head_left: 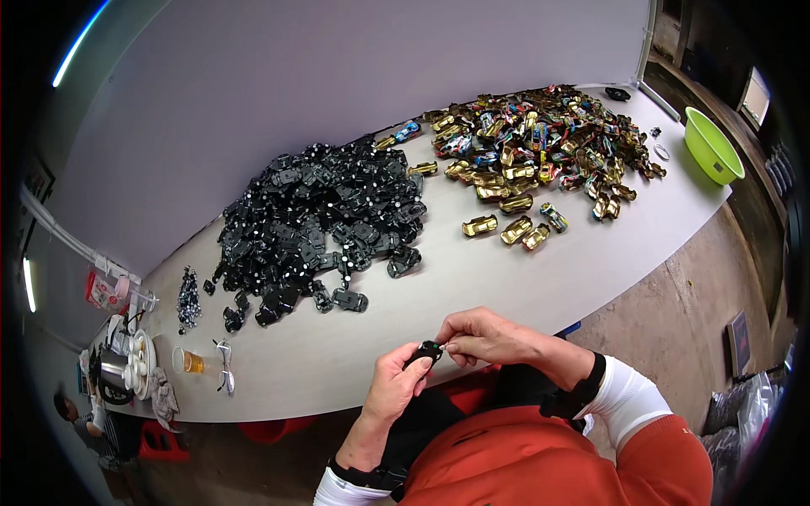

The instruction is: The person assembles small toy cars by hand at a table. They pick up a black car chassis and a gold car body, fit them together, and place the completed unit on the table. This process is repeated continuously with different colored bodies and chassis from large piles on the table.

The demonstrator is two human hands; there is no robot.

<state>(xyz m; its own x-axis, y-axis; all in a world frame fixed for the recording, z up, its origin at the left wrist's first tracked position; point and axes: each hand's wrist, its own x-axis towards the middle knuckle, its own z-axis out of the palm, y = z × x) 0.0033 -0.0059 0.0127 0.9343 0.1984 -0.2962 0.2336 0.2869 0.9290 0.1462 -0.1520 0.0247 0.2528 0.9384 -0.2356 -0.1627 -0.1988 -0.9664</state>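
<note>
Near the table's front edge, my left hand (393,378) grips a small black toy car chassis (424,353) between thumb and fingers. My right hand (479,336) is closed in a pinch at the chassis's right end; a tiny pale bit shows at its fingertips, too small to name. Ahead and to the left lies a large heap of black toy car chassis (295,223). Farther right is a heap of gold and multicoloured toy car bodies (540,143), several of them spread loosely at its near side. A small pile of tiny wheel parts (187,302) sits at the left.
On the table's left are eyeglasses (225,368), a glass of amber drink (191,362), a tray of white cups (150,379), a kettle (114,377) and a cloth (164,401). A green basin (710,148) stands at the far right corner. Another person (99,430) is at far left.
</note>
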